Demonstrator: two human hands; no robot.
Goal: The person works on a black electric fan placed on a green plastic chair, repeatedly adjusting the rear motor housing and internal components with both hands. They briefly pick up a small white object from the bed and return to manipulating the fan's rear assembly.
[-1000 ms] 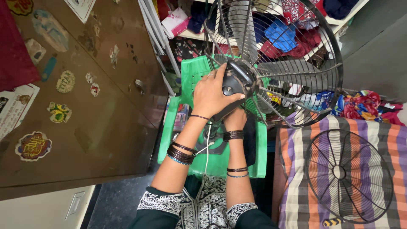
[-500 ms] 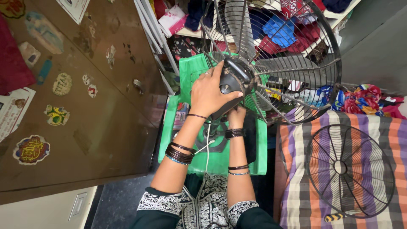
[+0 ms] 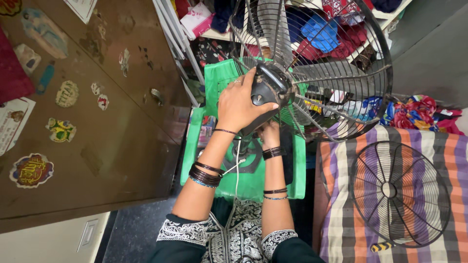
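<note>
One brown metal cupboard (image 3: 97, 122), dotted with stickers, fills the left of the view, the largest thing here. Next in size is the table fan (image 3: 312, 73), standing on a green plastic chair (image 3: 214, 83) in front of shelves of folded clothes (image 3: 321, 24); its rear wire cage and grey blades face away from the person, and the dark motor housing (image 3: 265, 90) points back toward them. To the right lies a striped cloth (image 3: 341, 204) in orange, purple and grey, and flat on it rests the loose front fan guard (image 3: 399, 192), well apart from the fan, with a small yellow-and-black tool handle (image 3: 382, 246) just beside its lower edge. The left hand (image 3: 241, 104), bangles on the wrist, is laid over the back of the motor housing, its grip closed around it with the thumb along the side. The right hand (image 3: 269, 134) sits lower, under the housing by the fan's neck; its fingers are hidden, so whether its grip is closed cannot be told. A white cord (image 3: 238, 168) hangs down between the forearms.
</note>
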